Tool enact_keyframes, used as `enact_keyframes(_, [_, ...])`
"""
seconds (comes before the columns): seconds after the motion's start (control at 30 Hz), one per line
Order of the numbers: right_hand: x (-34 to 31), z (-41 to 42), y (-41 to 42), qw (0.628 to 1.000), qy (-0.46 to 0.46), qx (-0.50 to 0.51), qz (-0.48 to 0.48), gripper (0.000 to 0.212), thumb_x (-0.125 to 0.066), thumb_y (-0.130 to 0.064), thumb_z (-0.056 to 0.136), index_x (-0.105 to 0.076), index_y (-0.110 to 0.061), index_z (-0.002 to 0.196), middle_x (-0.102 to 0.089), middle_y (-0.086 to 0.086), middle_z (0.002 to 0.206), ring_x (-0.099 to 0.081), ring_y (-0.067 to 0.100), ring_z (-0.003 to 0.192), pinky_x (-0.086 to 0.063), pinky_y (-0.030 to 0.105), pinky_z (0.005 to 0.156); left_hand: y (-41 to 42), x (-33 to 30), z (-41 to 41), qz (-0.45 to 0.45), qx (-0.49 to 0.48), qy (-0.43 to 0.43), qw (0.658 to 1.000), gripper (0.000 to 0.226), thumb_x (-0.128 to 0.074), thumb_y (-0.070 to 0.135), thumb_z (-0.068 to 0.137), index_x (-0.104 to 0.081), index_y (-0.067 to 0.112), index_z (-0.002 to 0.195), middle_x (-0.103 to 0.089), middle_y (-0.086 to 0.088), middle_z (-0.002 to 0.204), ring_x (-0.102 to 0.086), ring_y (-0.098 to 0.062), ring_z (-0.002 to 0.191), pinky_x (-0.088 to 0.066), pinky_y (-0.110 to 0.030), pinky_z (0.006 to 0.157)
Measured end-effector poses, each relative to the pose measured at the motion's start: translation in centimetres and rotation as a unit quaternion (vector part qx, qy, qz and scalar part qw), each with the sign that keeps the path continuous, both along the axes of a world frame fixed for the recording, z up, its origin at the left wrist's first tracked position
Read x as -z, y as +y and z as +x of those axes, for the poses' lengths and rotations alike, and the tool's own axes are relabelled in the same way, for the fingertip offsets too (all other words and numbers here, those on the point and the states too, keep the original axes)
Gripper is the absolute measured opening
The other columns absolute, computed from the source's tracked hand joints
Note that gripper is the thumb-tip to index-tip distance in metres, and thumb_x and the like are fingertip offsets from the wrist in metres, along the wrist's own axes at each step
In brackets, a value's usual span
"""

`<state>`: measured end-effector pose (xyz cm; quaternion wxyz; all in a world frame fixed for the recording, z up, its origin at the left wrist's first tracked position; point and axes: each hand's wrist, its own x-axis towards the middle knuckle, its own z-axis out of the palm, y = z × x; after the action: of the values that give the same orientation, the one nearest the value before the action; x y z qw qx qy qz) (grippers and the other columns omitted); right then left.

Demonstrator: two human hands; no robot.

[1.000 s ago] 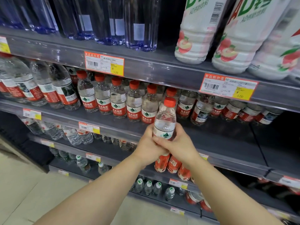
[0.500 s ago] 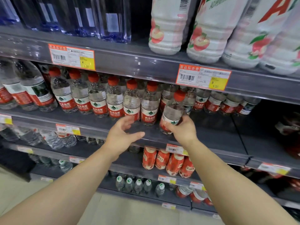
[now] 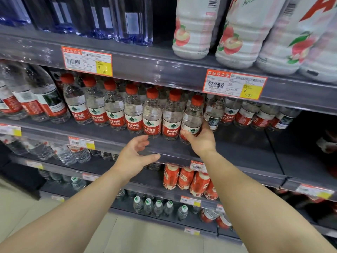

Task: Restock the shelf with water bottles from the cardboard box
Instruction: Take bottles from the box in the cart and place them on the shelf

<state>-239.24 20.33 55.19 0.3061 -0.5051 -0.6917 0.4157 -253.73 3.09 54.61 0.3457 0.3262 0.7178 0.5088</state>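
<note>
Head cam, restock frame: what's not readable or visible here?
- Cardboard box: not in the head view at all.
- Base of the water bottle: covered by the right hand, so whether it stands on the shelf cannot be told.
- Small print on the price tag: too small to read.
- Tops of the peach drink bottles: cut off by the top edge.
- Left hand is open, holding nothing.
</note>
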Motion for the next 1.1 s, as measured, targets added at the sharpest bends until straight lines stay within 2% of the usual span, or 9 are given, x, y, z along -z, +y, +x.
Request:
enact_keyframes(0.17, [-0.5,1.3,-1.4,0.999,-0.01,0.002,-0.032,0.08,-0.081,-0.033,0.073,-0.041,-0.022,0.142,-0.057,-0.001,0.136,-0.054,0.021,0.126,-0.044,0.037,0.105,-0.1,-1.3,0.8,-0.012,0.006,-0.003,1.0,0.078,-0.083,0.019,0.075,-0.042,0.024,0.142,-0.053,0.003,0.138,-0.046,-0.015,0.131,-0.037,-0.031,0.104])
enact_keyframes(0.27, [-1.8,2.9,-4.2,0.998,-0.025,0.012,-0.053,0.083,-0.076,-0.035,0.079,-0.032,-0.019,0.148,-0.047,0.001,0.146,-0.045,0.021,0.134,-0.038,0.034,0.108,-0.6,-3.4,1.8,-0.02,0.016,0.011,1.0,0.079,-0.08,0.022,0.079,-0.038,0.022,0.145,-0.048,0.001,0.144,-0.042,-0.017,0.135,-0.035,-0.031,0.108])
enact_keyframes(0.37, [-3.9,4.9,-7.5,0.996,-0.06,0.023,-0.066,0.078,-0.065,-0.043,0.087,-0.027,-0.019,0.151,-0.038,0.003,0.153,-0.038,0.021,0.138,-0.035,0.032,0.108,-0.9,-5.8,3.5,-0.045,0.048,0.072,0.995,0.075,-0.074,0.03,0.084,-0.035,0.021,0.148,-0.042,0.0,0.15,-0.039,-0.018,0.138,-0.033,-0.029,0.108])
enact_keyframes(0.43, [-5.4,6.4,-9.6,0.994,-0.072,0.03,-0.074,0.073,-0.058,-0.046,0.091,-0.025,-0.02,0.151,-0.035,0.002,0.154,-0.037,0.021,0.139,-0.034,0.032,0.108,-0.7,-7.4,4.9,-0.075,0.08,0.14,0.984,0.073,-0.07,0.039,0.086,-0.035,0.022,0.148,-0.04,-0.002,0.152,-0.038,-0.022,0.138,-0.034,-0.038,0.112])
enact_keyframes(0.57, [-8.1,10.5,-12.1,0.992,-0.106,0.038,-0.058,0.068,-0.05,-0.047,0.095,-0.024,-0.02,0.152,-0.031,0.002,0.156,-0.038,0.021,0.139,-0.033,0.034,0.11,0.0,-9.9,9.3,-0.112,0.168,0.29,0.936,0.069,-0.056,0.048,0.091,-0.033,0.019,0.149,-0.037,-0.008,0.154,-0.03,-0.03,0.141,-0.028,-0.042,0.115])
enact_keyframes(0.67, [-8.9,14.9,-12.8,0.989,-0.132,0.054,-0.027,0.067,-0.048,-0.047,0.096,-0.024,-0.019,0.152,-0.03,0.001,0.157,-0.034,0.019,0.141,-0.03,0.032,0.111,0.6,-10.7,13.7,-0.102,0.202,0.356,0.906,0.066,-0.05,0.049,0.094,-0.032,0.018,0.149,-0.034,-0.01,0.155,-0.026,-0.031,0.142,-0.024,-0.04,0.117])
enact_keyframes(0.77, [-9.3,20.9,-13.6,0.985,-0.16,0.071,-0.013,0.067,-0.044,-0.05,0.096,-0.022,-0.021,0.152,-0.026,-0.001,0.158,-0.025,0.02,0.145,-0.027,0.04,0.116,0.7,-11.3,19.3,-0.102,0.235,0.419,0.871,0.066,-0.046,0.051,0.094,-0.031,0.018,0.15,-0.03,-0.012,0.157,-0.024,-0.03,0.145,-0.02,-0.039,0.119])
enact_keyframes(0.93, [-10.5,35.6,-16.2,0.97,-0.201,0.139,0.005,0.067,-0.045,-0.051,0.095,-0.027,-0.018,0.151,-0.033,0.005,0.155,-0.029,0.024,0.142,-0.03,0.042,0.114,0.1,-12.6,32.8,-0.086,0.284,0.488,0.821,0.067,-0.043,0.055,0.094,-0.029,0.021,0.151,-0.026,-0.009,0.159,-0.021,-0.03,0.147,-0.019,-0.042,0.12])
enact_keyframes(1.1, [-12.7,53.5,-20.2,0.937,-0.282,0.208,-0.01,0.067,-0.039,-0.053,0.097,-0.019,-0.023,0.153,-0.019,0.001,0.161,-0.013,0.022,0.148,-0.019,0.039,0.119,-0.8,-14.2,51.2,-0.019,0.383,0.517,0.766,0.067,-0.041,0.054,0.095,-0.028,0.019,0.151,-0.021,-0.01,0.161,-0.017,-0.03,0.148,-0.015,-0.045,0.12])
